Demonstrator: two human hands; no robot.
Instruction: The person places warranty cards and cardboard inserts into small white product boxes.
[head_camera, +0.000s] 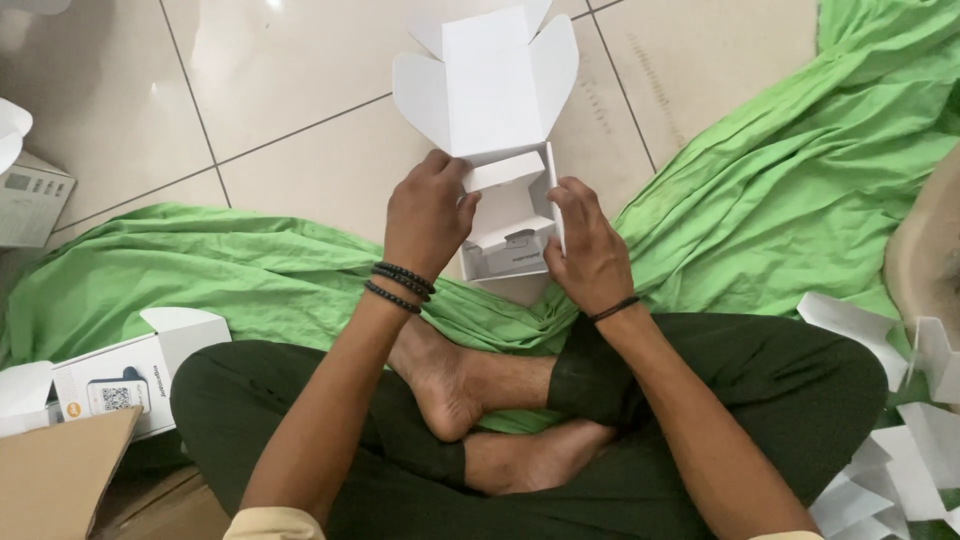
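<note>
I hold an open white cardboard box above the floor, its lid and side flaps standing up and away from me. My left hand grips the box's left side, the thumb pressing on a folded white card insert inside it. My right hand holds the right side of the box. Deeper inside the box sits a white insert piece with small print on it. Both wrists wear dark bead or cord bracelets.
I sit cross-legged in dark trousers on a green cloth spread over a pale tiled floor. A white printed box and brown cardboard lie at left. Several loose white card pieces lie at right.
</note>
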